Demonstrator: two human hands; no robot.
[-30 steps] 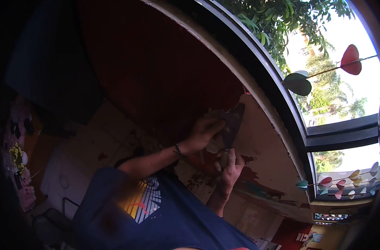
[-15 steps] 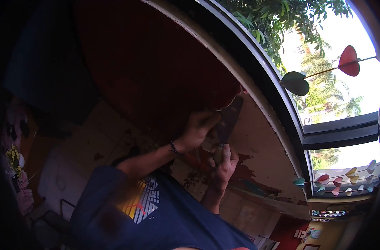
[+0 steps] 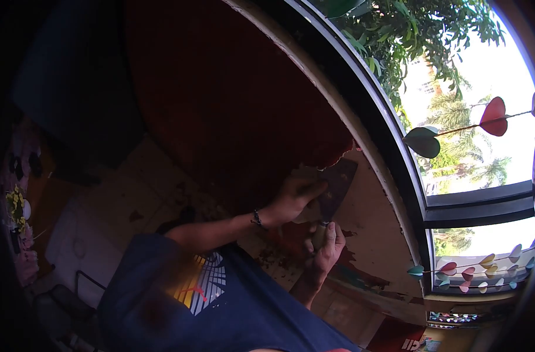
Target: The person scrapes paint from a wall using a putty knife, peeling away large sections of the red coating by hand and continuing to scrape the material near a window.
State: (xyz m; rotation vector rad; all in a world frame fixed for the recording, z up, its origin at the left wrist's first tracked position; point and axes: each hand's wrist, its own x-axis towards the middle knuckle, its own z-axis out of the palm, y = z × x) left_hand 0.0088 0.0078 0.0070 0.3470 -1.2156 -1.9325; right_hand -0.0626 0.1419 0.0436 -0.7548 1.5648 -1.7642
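My right hand (image 3: 328, 249) is closed around the pale handle of a putty knife (image 3: 339, 183). The knife's wide dark blade reaches up to the ragged edge of the dark red paint (image 3: 244, 100) on the wall. My left hand (image 3: 292, 202), with a dark bracelet at the wrist, is beside the blade at that paint edge. Its fingers are bent together; shadow hides what, if anything, is between them. Beyond the blade, a pale scraped patch of wall (image 3: 376, 205) shows scraps of red and teal paint.
A window frame (image 3: 390, 123) curves along the right, with trees outside. Strings of paper hearts (image 3: 493, 116) hang across the glass. At far left are yellow flowers (image 3: 15, 205) and pink cloth. A dark chair (image 3: 59, 308) stands at lower left. Paint flakes (image 3: 273, 258) lie below my hands.
The view has shifted, so the wall, window and hands sit lower in it, with the hands farther right. The blade stays at the paint edge, and my right hand keeps its grip.
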